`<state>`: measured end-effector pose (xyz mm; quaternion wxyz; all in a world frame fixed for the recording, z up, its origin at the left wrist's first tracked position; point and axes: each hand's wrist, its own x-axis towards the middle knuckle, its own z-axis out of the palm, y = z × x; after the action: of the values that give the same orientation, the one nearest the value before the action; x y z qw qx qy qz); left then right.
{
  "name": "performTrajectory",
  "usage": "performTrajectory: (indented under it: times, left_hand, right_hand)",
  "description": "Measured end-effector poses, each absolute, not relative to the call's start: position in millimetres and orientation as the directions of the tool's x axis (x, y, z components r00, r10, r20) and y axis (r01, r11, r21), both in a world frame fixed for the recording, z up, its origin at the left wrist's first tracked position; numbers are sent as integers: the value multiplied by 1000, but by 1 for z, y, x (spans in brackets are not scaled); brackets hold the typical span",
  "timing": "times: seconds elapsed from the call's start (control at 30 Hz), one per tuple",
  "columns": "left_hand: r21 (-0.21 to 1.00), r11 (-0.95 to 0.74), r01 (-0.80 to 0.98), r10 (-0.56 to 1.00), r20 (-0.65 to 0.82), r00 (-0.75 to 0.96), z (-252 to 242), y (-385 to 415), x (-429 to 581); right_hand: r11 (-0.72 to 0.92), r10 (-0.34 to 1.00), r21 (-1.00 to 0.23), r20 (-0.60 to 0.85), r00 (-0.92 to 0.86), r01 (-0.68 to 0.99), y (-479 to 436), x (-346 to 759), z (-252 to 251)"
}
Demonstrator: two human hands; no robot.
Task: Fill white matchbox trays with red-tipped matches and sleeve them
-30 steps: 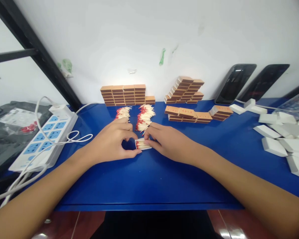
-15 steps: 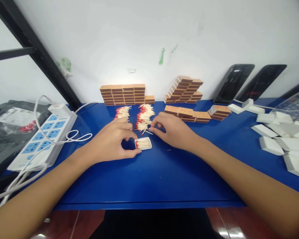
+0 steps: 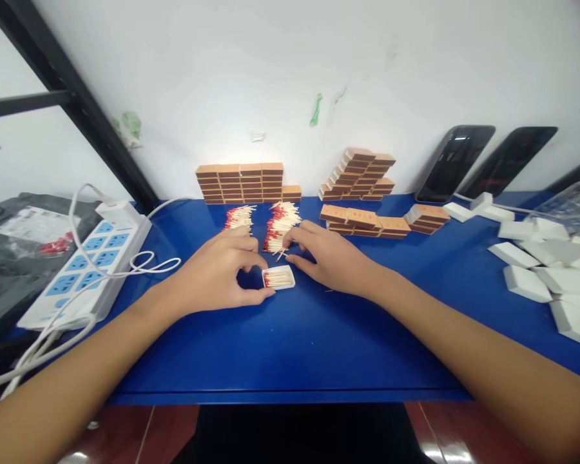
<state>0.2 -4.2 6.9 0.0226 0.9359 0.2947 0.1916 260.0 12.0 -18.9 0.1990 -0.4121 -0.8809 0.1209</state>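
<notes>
- Blue surface against a white wall, with matchbox stacks behind.
- Left hand: fingers curve widely, thumb and fingertip bracing the left end of a white tray part-filled with red-tipped matches.
- Right hand: fingers slightly parted beside the larger match pile, beyond the tray; cannot tell whether they grip a match.
- Seemingly, matches are being gathered; next move calls for a light pinch, heads kept leftward.

Blue flat tabletop looks smooth and glossy, red-tipped slender matches bare pale wood, small white open matchbox tray matt card, orange-and-brown rectangular matchboxes matt paper-faced, white oblong power strip smooth plastic.
</notes>
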Motion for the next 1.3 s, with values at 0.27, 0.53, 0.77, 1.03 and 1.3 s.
performTrajectory:
  times: [0.27,0.53,0.77,1.03,1.3]
  left_hand:
    - [155,-819,552,569,337,750,7,-5,1]
    - [157,-827,540,558,346,754,7,-4,0]
    - [165,-815,555,576,332,747,8,-5,0]
    - [170,-823,542,566,331,755,7,-4,1]
    - [164,-825,541,563,329,758,7,-3,0]
  right_hand:
    - [649,761,-295,258,-596,701,14,256,-23]
    - [597,800,-368,204,-564,713,13,257,-16]
    - [554,831,-360,186,-524,750,7,259,-11]
    - [492,868,-326,112,-484,807,2,257,-8]
    - [497,862,-301,65,-502,814,4,257,-6]
